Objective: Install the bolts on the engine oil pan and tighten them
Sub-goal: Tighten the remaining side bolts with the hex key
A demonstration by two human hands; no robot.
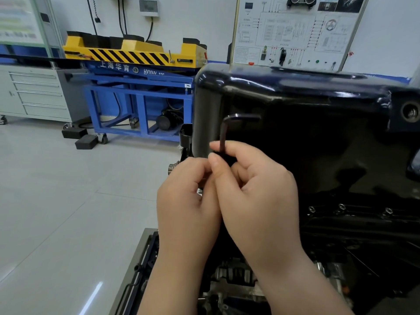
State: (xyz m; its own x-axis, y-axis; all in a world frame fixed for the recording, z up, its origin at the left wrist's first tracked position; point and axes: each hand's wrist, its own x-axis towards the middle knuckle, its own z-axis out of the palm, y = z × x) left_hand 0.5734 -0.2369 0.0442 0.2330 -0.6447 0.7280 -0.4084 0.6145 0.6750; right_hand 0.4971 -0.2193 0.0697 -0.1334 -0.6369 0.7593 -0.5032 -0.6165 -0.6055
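The glossy black oil pan (306,114) fills the right half of the view, sitting on the engine. A dark L-shaped hex key (223,130) stands upright beside the pan's left side, its short arm pointing right. My right hand (254,192) pinches the key's long shaft between thumb and fingers. My left hand (188,201) is curled right against it at the pan's lower left edge; a small silver bolt (200,191) peeks out between its fingers. Three fitted bolts (341,206) sit in a row along the pan's near flange. The key's lower tip is hidden by my hands.
A blue lift table (138,96) with a yellow, black-striped top stands behind on the left, with black blocks (85,141) on the floor by it. A grey drawer cabinet (34,94) is at far left. A wiring display board (295,30) stands behind the pan. Light tiled floor (68,212) lies left of the engine stand.
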